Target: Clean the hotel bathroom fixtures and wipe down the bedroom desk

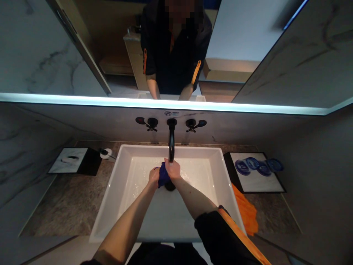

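Cloth [163, 176], dark blue and bunched, sat over the sink [132, 206] just below the spout [171, 145], each hand's grip clamped on it: left hand [153, 176], right hand [173, 169]. Basin looked wet, so rinsing seemed underway; orange cloth [246, 212] lay untouched on the worktop [68, 202].

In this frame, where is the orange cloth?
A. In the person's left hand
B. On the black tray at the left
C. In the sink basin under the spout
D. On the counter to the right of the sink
D: the orange cloth lies on the counter just right of the sink, while the left hand and right hand hold a blue cloth under the spout.
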`<action>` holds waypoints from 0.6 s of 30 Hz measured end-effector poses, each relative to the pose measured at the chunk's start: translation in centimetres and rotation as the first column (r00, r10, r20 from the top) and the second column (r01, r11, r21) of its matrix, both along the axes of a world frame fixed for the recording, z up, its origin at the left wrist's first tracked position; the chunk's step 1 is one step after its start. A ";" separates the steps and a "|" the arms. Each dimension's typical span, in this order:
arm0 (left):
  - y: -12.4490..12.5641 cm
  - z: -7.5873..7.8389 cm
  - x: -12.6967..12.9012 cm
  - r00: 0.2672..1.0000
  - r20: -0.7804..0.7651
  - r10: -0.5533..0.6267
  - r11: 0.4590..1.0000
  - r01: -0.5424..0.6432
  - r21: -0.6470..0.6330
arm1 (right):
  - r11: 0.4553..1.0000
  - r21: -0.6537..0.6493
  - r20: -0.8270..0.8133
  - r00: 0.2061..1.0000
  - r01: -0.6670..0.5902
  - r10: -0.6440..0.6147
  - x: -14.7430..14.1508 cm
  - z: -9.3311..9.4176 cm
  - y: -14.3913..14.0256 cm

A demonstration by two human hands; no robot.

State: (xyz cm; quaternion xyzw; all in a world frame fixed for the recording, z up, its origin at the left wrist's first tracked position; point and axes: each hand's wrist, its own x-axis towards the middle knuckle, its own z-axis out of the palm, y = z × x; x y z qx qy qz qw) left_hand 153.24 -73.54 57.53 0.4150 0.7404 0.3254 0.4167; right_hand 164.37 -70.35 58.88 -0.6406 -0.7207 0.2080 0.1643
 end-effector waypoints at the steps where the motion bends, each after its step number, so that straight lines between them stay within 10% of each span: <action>1: -0.2 0.4 -0.6 1.000 -0.015 0.006 1.000 -0.006 -0.007 | 1.000 -0.027 0.005 1.000 0.010 -0.010 0.9 0.0 0.3; 7: -1.3 3.4 -3.0 0.954 -0.299 -0.029 0.999 0.015 -0.046 | 0.995 -0.027 -0.057 0.994 -0.098 0.096 5.5 1.3 0.8; 13: 1.1 4.7 3.2 0.713 -0.453 -0.535 0.796 0.605 0.013 | 0.968 0.029 -0.179 0.951 -0.249 0.251 8.1 1.7 -0.1; 18: 3.6 4.3 4.8 0.701 -0.404 -0.588 0.779 0.625 -0.050 | 0.987 0.055 -0.153 0.976 -0.148 0.155 12.0 1.5 -0.3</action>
